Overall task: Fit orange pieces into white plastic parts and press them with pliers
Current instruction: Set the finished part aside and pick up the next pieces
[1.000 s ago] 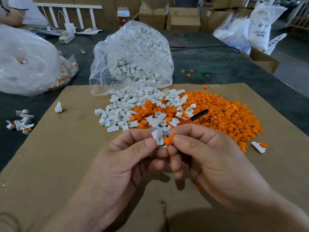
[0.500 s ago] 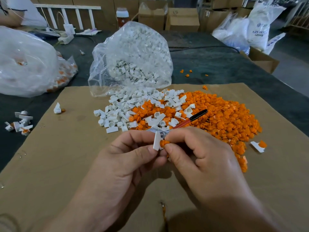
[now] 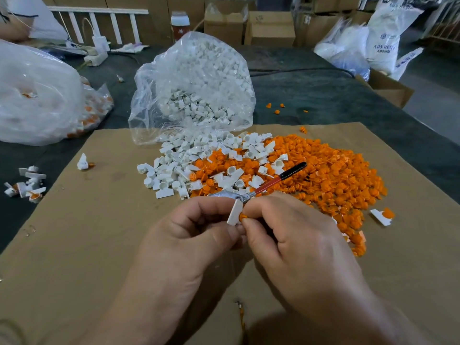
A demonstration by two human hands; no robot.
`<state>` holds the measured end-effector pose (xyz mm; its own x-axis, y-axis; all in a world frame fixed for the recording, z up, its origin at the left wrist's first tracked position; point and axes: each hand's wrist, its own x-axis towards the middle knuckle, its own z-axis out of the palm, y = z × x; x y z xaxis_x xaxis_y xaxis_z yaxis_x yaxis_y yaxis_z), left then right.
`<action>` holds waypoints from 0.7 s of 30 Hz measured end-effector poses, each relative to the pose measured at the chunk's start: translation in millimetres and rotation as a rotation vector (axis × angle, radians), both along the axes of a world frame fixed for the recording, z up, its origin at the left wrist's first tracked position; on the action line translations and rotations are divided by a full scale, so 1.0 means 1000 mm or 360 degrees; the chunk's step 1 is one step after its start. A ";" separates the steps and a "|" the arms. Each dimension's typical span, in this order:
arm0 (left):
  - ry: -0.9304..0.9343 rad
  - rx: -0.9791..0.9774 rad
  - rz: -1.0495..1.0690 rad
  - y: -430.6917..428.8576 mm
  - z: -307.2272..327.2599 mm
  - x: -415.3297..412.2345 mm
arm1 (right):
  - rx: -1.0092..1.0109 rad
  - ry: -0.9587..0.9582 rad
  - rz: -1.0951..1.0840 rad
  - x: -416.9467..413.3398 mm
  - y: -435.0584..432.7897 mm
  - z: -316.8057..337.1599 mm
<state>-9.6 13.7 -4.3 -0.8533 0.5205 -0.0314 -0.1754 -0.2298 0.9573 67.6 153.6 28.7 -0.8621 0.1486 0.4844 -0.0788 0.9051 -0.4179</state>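
Since a second ago the white part (image 3: 234,213) has turned upright, the orange piece (image 3: 242,216) is pushed against its side, and the pliers' metal head now peeks out. On the worktop (image 3: 323,95): one cardboard sheet (image 3: 99,245), two clear bags (middle bag (image 3: 196,78), left bag (image 3: 37,95)), one white pile (image 3: 174,165), one orange pile (image 3: 336,175), one pliers (image 3: 281,178). The left hand (image 3: 199,235) pinches the white part. The right hand (image 3: 298,240) is curled round the pliers, pinching the orange piece.

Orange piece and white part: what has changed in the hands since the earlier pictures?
The right hand has pushed the orange piece against the white part, which the left hand has turned more upright. The metal head of the pliers now shows above the fingers. Both hands keep their holds; the pile lies as before.
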 end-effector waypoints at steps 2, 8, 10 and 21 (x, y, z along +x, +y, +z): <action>0.0042 -0.0065 -0.0002 0.001 0.001 0.002 | 0.0064 -0.0027 -0.0031 -0.001 -0.002 0.001; 0.0193 -0.0225 0.0109 0.001 0.000 0.000 | -0.0381 -0.0156 0.0135 0.001 0.002 -0.001; 0.0314 -0.0306 0.0109 0.001 0.000 0.001 | -0.0764 -0.0233 0.0127 0.000 0.006 0.000; 0.0598 -0.0720 0.0134 -0.005 0.009 0.004 | -0.0796 -0.0332 0.0278 -0.004 0.010 -0.003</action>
<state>-5.7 8.8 5.0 -0.8866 0.4559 0.0778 0.1957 0.2174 0.9563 63.4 163.4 25.6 -0.9643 0.1629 0.2088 -0.0795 0.5739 -0.8150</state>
